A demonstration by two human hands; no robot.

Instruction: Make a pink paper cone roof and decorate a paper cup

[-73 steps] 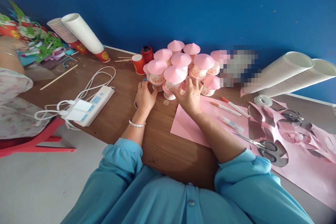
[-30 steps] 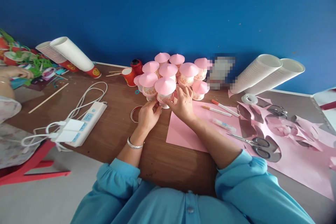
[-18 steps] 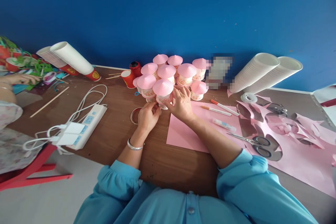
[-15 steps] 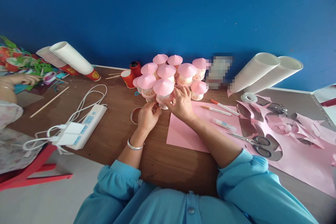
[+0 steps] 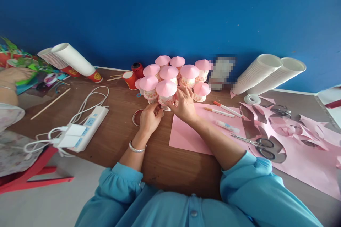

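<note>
Several white paper cups with pink cone roofs and reddish drawn patterns stand grouped against the blue wall. Both of my hands are at the front paper cup (image 5: 166, 99), which is upright under its pink cone roof (image 5: 166, 88). My left hand (image 5: 150, 117) has its fingers curled at the left of the cup's base. On the other side, my right hand (image 5: 184, 104) bends its fingers and thumb against the cup's lower right. Some fingertips are hidden by the cup. Close to my right hand lies a pink paper sheet (image 5: 186, 134).
Markers (image 5: 222, 113), a glue stick (image 5: 227, 126), scissors (image 5: 262, 145), tape (image 5: 252, 99) and cut pink paper (image 5: 306, 163) lie right. Stacked white cups (image 5: 258, 72) lean behind. At left are a power strip (image 5: 92, 127), red cups (image 5: 129, 79) and another person's hand (image 5: 17, 75).
My hands and the front paper cup have hardly moved. At the far left, the other person's hand has shifted slightly left and up, among green material.
</note>
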